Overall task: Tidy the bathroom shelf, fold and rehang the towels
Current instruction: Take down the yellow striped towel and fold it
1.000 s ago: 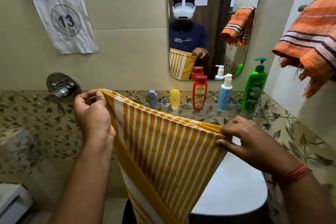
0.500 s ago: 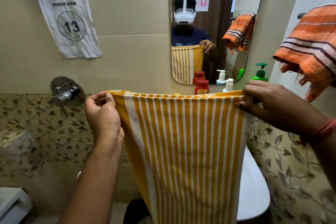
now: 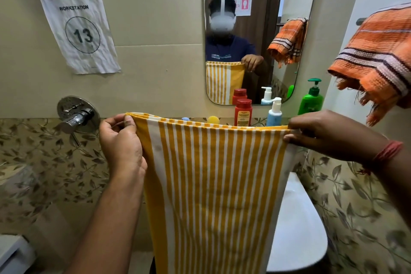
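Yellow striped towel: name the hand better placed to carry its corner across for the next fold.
Probably the right hand. It pinches the yellow striped towel at its top right corner with open space before it. The left hand grips the other corner and can serve as the anchor.

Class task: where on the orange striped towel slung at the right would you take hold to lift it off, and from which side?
Grip the orange striped towel at its bunched upper fold near the bar, coming from the front and above; the frayed lower edge hangs loose and would only drag.
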The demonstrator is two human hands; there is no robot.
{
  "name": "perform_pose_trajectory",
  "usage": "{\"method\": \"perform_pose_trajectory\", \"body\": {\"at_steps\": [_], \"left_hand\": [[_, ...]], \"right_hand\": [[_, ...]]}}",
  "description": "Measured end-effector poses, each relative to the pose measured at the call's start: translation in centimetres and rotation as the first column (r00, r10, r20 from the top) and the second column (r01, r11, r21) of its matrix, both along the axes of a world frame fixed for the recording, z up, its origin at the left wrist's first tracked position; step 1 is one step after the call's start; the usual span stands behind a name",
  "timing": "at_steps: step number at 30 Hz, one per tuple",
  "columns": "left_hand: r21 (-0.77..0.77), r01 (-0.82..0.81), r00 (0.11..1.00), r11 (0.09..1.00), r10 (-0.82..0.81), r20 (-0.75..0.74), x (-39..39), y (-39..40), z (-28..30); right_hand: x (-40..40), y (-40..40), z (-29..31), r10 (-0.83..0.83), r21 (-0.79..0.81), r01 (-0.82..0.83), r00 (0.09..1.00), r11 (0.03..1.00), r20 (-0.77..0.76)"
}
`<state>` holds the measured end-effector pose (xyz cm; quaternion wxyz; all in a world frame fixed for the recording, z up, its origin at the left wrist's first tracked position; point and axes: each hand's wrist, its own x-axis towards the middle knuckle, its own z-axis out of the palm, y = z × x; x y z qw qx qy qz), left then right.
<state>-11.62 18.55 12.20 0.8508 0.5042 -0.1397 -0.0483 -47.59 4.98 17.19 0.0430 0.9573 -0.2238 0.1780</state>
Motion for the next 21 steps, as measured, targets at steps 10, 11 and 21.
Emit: {"method": "perform_pose_trajectory", "body": {"at_steps": [10,11,21], "left_hand": [[0.024,-0.013,0.999,1.0,0.012,0.043,0.1,-0.3,0.2],[0.028,-0.012,0.999,1.0,0.011,0.044,0.1,-0.4,0.2],[0.023,0.004,0.985,1.0,-0.008,0.172,-0.3,-1.1,0.7]], "right_hand": [[-0.5,1.5,-1.3,-0.07,0.384,-0.144,0.868,0.912,0.491],[-0.7,1.6,-1.1,-0.067,0.404,-0.138,0.889,0.904,0.454],[-1.3,1.1,-1.3,-0.191,0.528,-0.289,0.71,0.798,0.678]]}}
